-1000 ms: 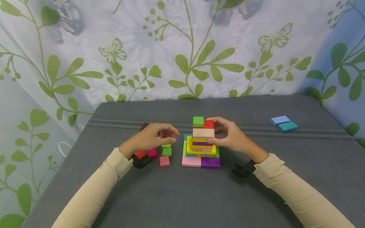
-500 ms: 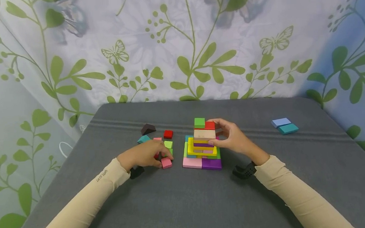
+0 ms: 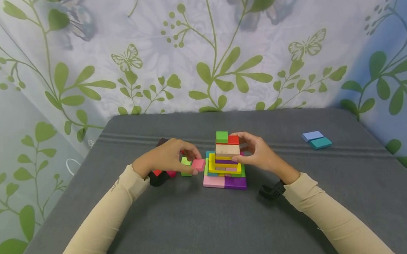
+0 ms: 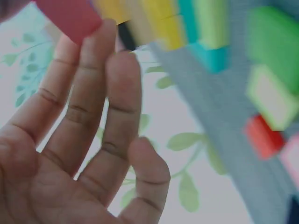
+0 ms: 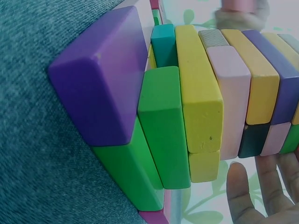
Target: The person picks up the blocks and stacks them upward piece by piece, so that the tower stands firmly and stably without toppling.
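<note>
Between the thumb and fingers of my left hand [image 3: 172, 157] a small pink block [image 3: 198, 165] is pinched, held above the table just left of a stepped tower of coloured wooden blocks [image 3: 227, 150]. In the left wrist view the same block shows at the fingertips, top left. My right hand [image 3: 260, 151] holds the tower's upper part from the right, thumb at the front and fingers toward the back. A green block [image 3: 221, 136] and a red block [image 3: 233, 139] sit side by side at the top. The right wrist view shows the stacked layers close up, with fingertips against them.
Loose blocks, including a light green block [image 3: 185, 161] and a dark brown block [image 3: 162, 141], lie left of the tower, partly behind my left hand. A light blue block [image 3: 312, 136] and a teal block [image 3: 320, 142] lie at the right on the grey table [image 3: 209, 227].
My left hand reached down to the pink block on the table, took hold of it, and lifted it rightward toward the tower. My right hand has stayed at the tower.
</note>
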Motion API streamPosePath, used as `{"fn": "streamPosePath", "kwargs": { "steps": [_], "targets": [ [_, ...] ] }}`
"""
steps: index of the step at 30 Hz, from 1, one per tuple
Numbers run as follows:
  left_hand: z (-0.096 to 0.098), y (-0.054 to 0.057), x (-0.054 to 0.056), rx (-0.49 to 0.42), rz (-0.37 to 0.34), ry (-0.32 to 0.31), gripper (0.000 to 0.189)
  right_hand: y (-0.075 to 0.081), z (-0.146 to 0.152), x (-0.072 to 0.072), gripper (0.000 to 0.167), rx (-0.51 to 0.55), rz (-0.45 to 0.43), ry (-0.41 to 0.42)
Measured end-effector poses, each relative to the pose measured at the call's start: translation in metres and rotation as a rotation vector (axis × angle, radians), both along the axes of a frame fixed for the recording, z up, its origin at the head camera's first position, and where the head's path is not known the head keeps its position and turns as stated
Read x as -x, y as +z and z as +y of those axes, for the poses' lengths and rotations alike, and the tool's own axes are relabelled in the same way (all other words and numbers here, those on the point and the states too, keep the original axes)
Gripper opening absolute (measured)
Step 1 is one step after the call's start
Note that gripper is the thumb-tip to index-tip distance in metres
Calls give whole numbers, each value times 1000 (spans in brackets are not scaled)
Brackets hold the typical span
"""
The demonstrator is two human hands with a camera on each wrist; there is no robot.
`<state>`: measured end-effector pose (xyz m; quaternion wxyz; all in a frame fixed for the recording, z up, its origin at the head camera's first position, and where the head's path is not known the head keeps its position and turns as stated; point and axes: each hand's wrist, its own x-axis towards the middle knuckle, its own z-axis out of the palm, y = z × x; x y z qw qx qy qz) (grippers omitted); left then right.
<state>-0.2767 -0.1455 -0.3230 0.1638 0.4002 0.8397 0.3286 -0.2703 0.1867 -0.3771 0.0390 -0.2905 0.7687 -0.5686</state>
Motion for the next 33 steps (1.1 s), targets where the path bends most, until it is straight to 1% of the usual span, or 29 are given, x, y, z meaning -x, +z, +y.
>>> {"fn": "streamPosePath", "kwargs": {
  "steps": [2,4,6,10,11,13,15,17,23,28,33],
  "targets": [
    [4,10,3,-64,-11,-2,26,0,0,0,62,-2,-2,-2],
    [9,18,6,-126,3,6,25,0,1,1,62,-2,0,-2],
    [17,24,9,-184,58,13,26,0,1,1,62,1,4,2],
    [37,27,14,-273,168,57,30,-1,1,1,62,10,7,12],
    [42,26,16,-287,190,71,31,0,1,1,62,10,7,13],
    [52,25,19,-303,210,102,34,0,1,1,62,8,5,14],
    [61,23,21,-305,217,125,36,0,1,1,62,8,4,16],
    [70,22,23,-300,214,129,37,0,1,1,62,14,2,21],
    [90,20,27,-278,219,98,36,-1,1,2,64,35,2,36],
    [99,16,30,-221,234,110,34,-2,2,2,66,44,2,42],
    [100,16,28,-135,251,150,33,-2,1,2,66,43,-3,40]
  ]
}}
